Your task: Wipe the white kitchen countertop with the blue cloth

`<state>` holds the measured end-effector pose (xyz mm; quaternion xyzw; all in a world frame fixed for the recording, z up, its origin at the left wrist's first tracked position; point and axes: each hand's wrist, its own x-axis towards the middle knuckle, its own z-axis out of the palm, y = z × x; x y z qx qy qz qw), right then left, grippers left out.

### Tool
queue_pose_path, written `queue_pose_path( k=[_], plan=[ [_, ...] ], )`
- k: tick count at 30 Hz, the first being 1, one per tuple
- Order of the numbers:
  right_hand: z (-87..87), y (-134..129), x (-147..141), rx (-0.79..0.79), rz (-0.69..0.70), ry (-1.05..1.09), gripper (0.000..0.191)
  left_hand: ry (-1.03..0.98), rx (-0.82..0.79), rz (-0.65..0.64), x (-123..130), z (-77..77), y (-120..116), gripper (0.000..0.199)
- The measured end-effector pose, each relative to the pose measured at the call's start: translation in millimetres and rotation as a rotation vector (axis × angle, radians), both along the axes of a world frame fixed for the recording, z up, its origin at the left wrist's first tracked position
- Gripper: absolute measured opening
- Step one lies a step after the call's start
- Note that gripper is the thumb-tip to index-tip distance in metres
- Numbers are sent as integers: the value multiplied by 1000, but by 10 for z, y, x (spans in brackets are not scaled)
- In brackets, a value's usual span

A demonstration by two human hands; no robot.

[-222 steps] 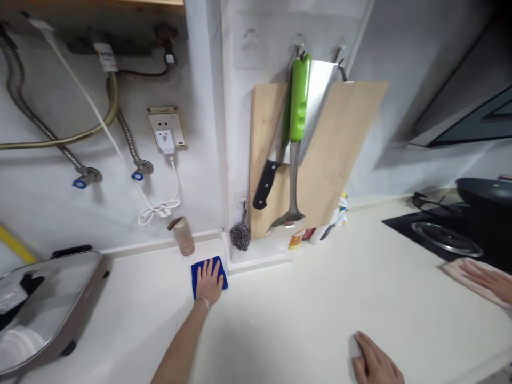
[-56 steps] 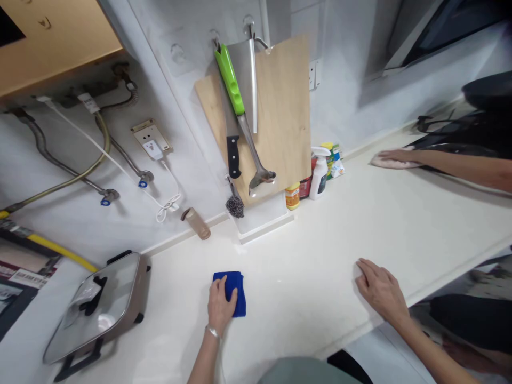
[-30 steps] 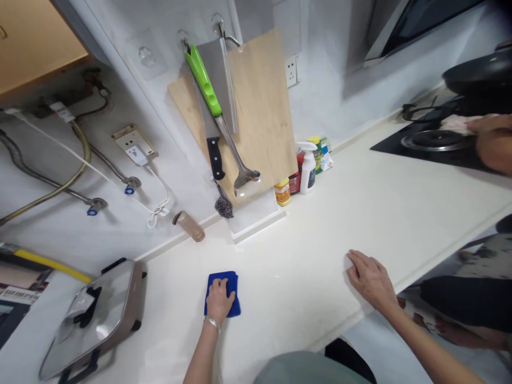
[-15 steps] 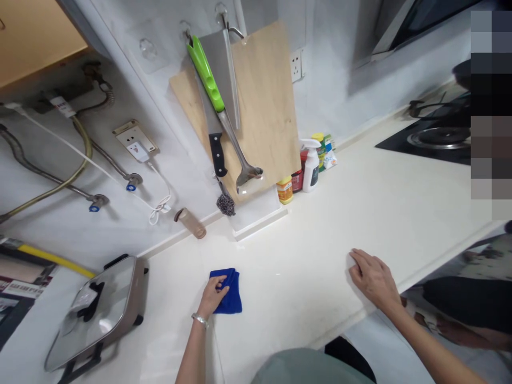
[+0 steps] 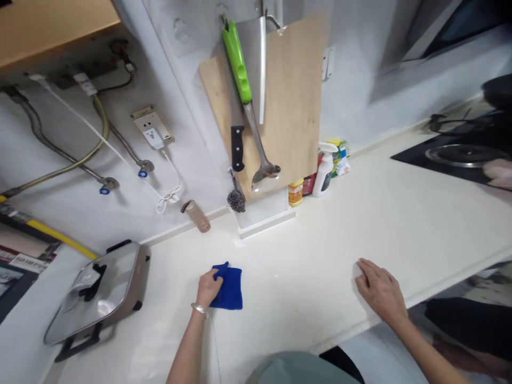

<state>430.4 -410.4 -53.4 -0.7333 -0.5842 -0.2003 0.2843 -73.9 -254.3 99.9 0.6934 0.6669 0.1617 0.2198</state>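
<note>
A blue cloth (image 5: 232,290) lies on the white countertop (image 5: 288,298), folded into a rough square. My left hand (image 5: 208,287), with a silver bracelet at the wrist, pinches the cloth's upper left part between thumb and fingers, and a corner pokes up there. Well to the right, my right hand (image 5: 380,290) rests palm down near the counter's front edge, fingers extended and holding nothing.
An electric pan with glass lid (image 5: 120,288) stands at the left. Against the wall are a brown bottle (image 5: 196,216), a white spray bottle (image 5: 323,173) and a hanging cutting board (image 5: 292,106) with knives and a green-handled tool. Another person's hand (image 5: 498,172) shows by the stove (image 5: 460,154).
My left fingers have closed on the cloth, whose top corner is now lifted. The camera view has shifted left, and a person's hand has come into view by the stove.
</note>
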Motion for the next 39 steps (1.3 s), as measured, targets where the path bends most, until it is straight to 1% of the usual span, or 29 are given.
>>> queue_pose_path(
  k=[3, 5, 8, 10, 11, 13, 15, 17, 19, 20, 22, 25, 27, 28, 30, 31, 32, 33, 35, 36, 38, 39],
  plan=[
    [-5, -8, 4, -6, -3, -8, 44, -82, -4, 83, -449, 133, 112, 29],
    [12, -17, -10, -13, -9, 2, 44, -104, 19, 147, -757, 182, 158, 33],
    [40, -33, -35, -33, -9, 31, 46, -77, 51, 217, -1137, 187, 197, 30],
    [43, -40, -39, -43, -5, 52, 47, -30, 79, 242, -1286, 152, 200, 26],
    [40, -41, -37, -47, -5, 58, 48, -5, 105, 251, -1318, 124, 190, 27],
    [33, -42, -28, -54, 1, 62, 49, 39, 177, 249, -1285, 49, 139, 32],
    [36, -41, -26, -59, 8, 62, 51, 60, 247, 186, -1124, -58, 37, 39],
    [56, -43, -40, -67, 2, 66, 51, 60, 276, 45, -873, -200, -112, 41],
    [84, -49, -62, -81, -23, 70, 50, 48, 264, -134, -596, -360, -283, 39],
    [96, -55, -71, -89, -33, 69, 50, 45, 258, -204, -469, -437, -366, 40],
    [106, -73, -71, -104, -32, 54, 50, 38, 254, -277, -271, -563, -509, 44],
    [83, -92, -43, -118, -11, 21, 49, 97, 263, -329, -129, -648, -646, 48],
    [72, -59, -79, -128, 21, 8, 47, 162, 258, -386, -121, -643, -682, 47],
    [81, -17, -143, -136, 74, 15, 46, 181, 248, -420, -139, -629, -683, 46],
    [144, 127, -410, -165, 262, 73, 41, 181, 231, -455, -211, -593, -648, 46],
    [200, 225, -618, -184, 388, 134, 38, 175, 234, -439, -263, -576, -615, 47],
    [270, 337, -869, -208, 473, 207, 36, 170, 248, -394, -323, -563, -572, 48],
    [347, 458, -1153, -231, 527, 280, 35, 168, 271, -322, -388, -556, -522, 49],
    [500, 705, -1766, -303, 582, 438, 35, 168, 322, -166, -518, -564, -416, 51],
    [565, 824, -2064, -339, 597, 506, 36, 167, 339, -110, -577, -580, -366, 52],
    [653, 1042, -2580, -366, 623, 509, 36, 160, 354, -48, -674, -635, -283, 53],
    [675, 1138, -2784, -376, 626, 505, 38, 156, 356, -25, -709, -672, -254, 54]
  ],
)
